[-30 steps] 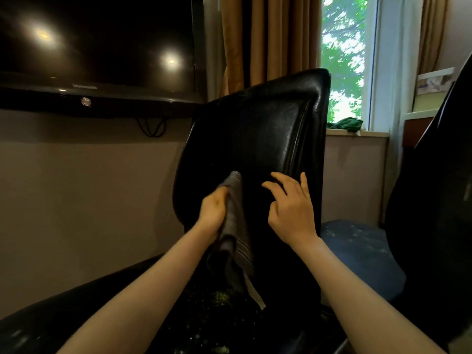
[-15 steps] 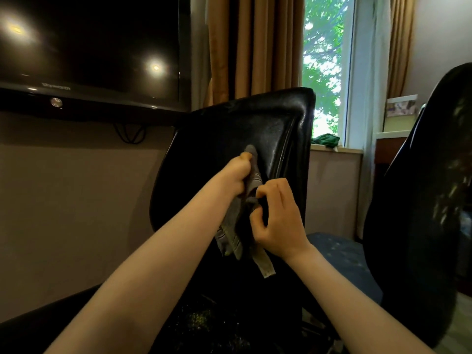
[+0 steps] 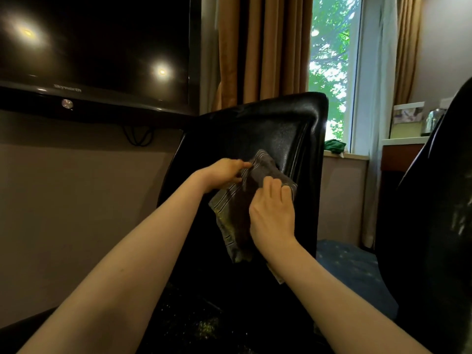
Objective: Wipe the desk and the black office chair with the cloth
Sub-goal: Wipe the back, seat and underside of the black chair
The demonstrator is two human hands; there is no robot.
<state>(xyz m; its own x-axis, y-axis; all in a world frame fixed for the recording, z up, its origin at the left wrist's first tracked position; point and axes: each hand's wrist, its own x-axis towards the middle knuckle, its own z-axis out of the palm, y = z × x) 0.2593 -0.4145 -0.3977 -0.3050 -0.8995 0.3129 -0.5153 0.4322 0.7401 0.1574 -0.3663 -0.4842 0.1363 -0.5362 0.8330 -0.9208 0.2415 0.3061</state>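
The black office chair (image 3: 258, 126) faces me with its glossy backrest upright in the middle of the view. A grey striped cloth (image 3: 229, 213) is spread against the backrest. My left hand (image 3: 222, 173) pinches the cloth's upper left edge. My right hand (image 3: 272, 210) grips the cloth's right side, fingers curled over its edge. The lower part of the cloth hangs loose between my forearms. The chair's seat below is dark and speckled.
A black television (image 3: 94, 47) hangs on the wall at upper left, cables below it. Brown curtains (image 3: 265, 47) and a window (image 3: 332, 72) stand behind the chair. A green object (image 3: 334, 146) lies on the sill. Another dark chair back (image 3: 434, 226) fills the right edge. Blue carpet (image 3: 350, 264) lies beyond.
The cloth went from a bunched strip in my left hand to a spread sheet held by both hands. My right hand moved from the backrest onto the cloth.
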